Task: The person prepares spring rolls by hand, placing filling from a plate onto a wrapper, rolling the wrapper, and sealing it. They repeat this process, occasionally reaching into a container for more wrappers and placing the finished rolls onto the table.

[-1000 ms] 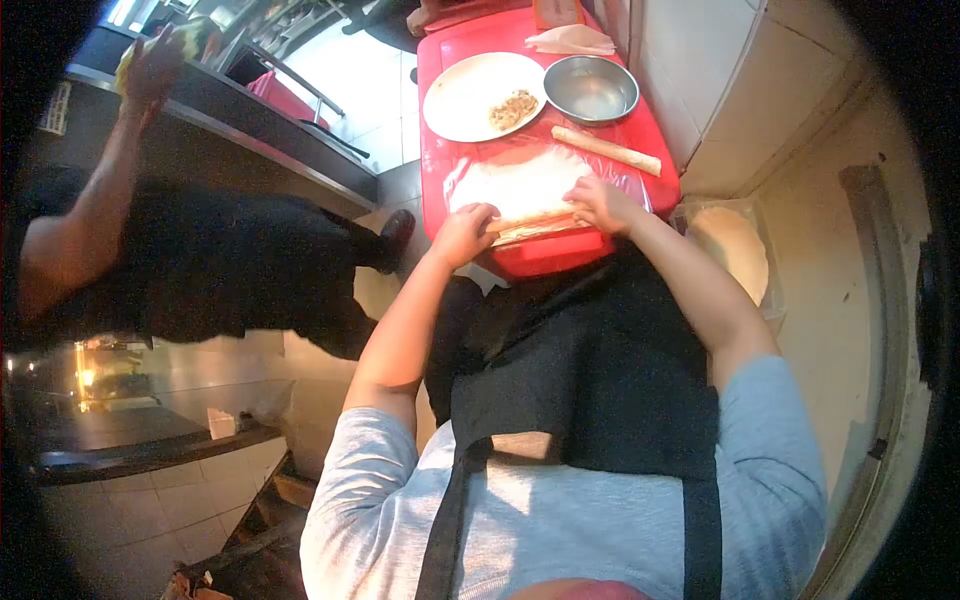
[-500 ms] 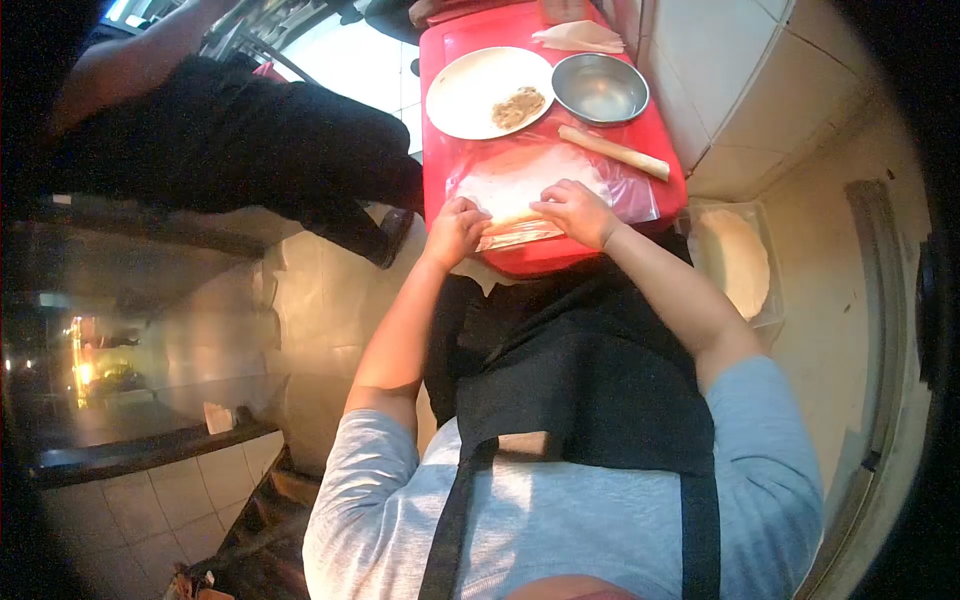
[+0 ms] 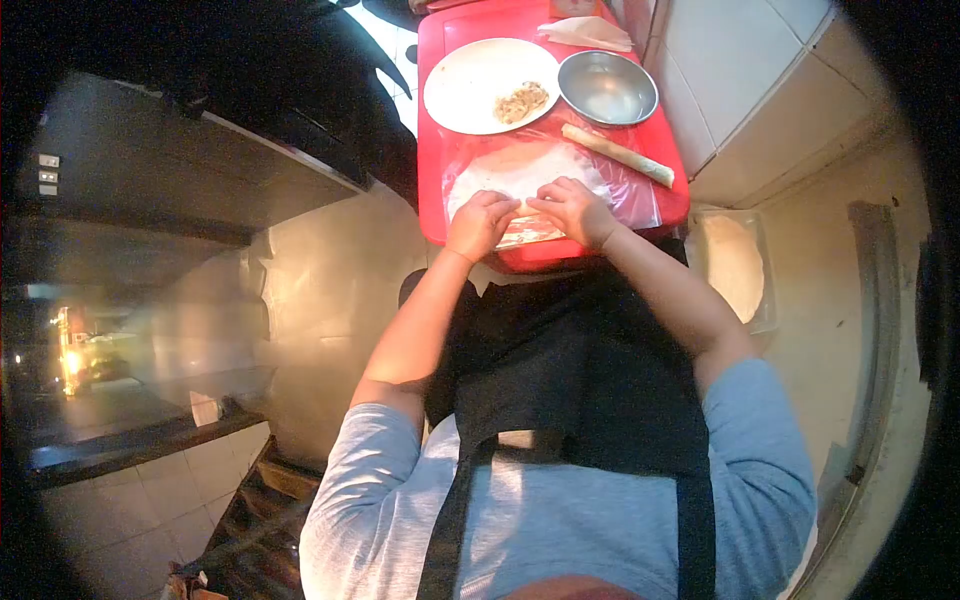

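A thin pale wrapper (image 3: 528,170), like a spring roll sheet, lies on a clear plastic sheet (image 3: 640,203) on a red tabletop (image 3: 437,200). My left hand (image 3: 482,224) pinches the wrapper's near edge, which is rolled up into a narrow tube. Beside it, my right hand (image 3: 577,212) grips the same rolled edge, fingertips bent down and nearly meeting the left ones. What is inside the roll is hidden. A finished-looking slim roll (image 3: 618,155) lies slantwise beyond my right hand.
A white plate (image 3: 455,90) holds a small heap of brownish filling (image 3: 520,102). Right of it stands a metal bowl (image 3: 607,90), with a folded pale sheet (image 3: 588,33) behind. A tiled wall (image 3: 740,70) borders the right. A clear container (image 3: 765,300) with pale sheets sits lower right.
My left hand has moved right, closer to my right hand along the rolled edge. The person in dark clothing at upper left has shifted, the bare arm no longer showing.
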`<action>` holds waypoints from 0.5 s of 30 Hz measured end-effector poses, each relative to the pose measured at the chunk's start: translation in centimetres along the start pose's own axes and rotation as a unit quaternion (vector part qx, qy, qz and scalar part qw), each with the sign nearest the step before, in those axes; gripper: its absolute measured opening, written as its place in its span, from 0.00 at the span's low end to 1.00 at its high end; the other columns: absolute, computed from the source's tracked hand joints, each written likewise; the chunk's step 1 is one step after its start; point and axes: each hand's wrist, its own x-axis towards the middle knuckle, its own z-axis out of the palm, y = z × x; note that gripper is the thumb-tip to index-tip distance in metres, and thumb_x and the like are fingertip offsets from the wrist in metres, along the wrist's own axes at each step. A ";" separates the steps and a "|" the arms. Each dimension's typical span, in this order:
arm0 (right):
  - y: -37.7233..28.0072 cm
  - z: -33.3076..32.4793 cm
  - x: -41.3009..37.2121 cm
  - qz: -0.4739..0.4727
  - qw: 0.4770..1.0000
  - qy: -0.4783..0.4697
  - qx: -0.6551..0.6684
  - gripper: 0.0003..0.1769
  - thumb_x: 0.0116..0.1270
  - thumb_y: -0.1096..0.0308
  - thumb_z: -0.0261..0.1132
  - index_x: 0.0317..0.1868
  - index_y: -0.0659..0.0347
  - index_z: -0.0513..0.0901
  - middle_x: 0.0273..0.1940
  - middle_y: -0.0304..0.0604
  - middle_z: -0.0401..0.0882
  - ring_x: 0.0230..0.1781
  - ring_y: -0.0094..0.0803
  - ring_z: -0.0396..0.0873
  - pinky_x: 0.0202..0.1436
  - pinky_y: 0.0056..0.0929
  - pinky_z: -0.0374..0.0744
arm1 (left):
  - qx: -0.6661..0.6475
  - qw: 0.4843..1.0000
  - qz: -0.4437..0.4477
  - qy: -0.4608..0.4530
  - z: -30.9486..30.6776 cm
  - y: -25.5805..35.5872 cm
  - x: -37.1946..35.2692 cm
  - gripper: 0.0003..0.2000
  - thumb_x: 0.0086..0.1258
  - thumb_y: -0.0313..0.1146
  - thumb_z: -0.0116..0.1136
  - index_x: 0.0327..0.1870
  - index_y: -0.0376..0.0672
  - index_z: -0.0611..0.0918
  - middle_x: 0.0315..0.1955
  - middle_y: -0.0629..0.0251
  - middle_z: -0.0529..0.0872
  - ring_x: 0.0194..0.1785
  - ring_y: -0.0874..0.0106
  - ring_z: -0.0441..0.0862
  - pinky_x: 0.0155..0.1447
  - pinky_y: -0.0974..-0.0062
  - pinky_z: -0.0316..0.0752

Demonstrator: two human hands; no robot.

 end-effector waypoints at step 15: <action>3.8 1.9 2.0 0.029 0.999 -0.043 0.002 0.14 0.58 0.66 0.64 0.45 0.52 0.85 0.41 0.40 0.79 0.45 0.40 0.76 0.50 0.38 0.77 | -0.018 0.999 -0.031 -0.006 0.4 -0.7 3.0 0.09 0.58 0.31 0.64 0.40 0.44 0.87 0.37 0.58 0.84 0.45 0.58 0.80 0.50 0.63 0.77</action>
